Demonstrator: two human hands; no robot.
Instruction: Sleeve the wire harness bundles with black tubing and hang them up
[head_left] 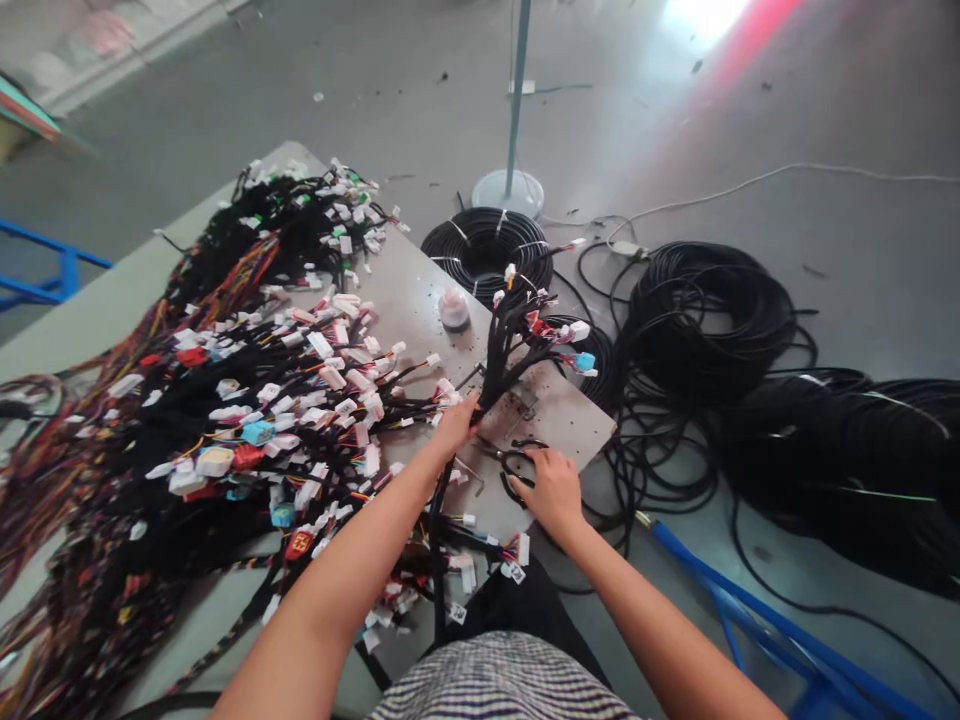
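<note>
My left hand (457, 422) is closed around a black-wrapped wire harness (496, 372), whose branches fan out beyond the fist and end in white, red and light blue connectors. To its right, at the table corner, my right hand (556, 485) has its fingers on the black handles of a pair of scissors (517, 462). The scissor blades point left toward the harness and lie close to the tabletop. Left of my hands spreads a large heap of wire harnesses (300, 400) with many white connectors.
The table (420, 275) carries a small clear bottle (453, 308) near its far edge. Coils of black tubing (705, 310) lie on the floor to the right, beside a blue metal frame (735, 590). A pole with a round base (507, 190) stands beyond the table.
</note>
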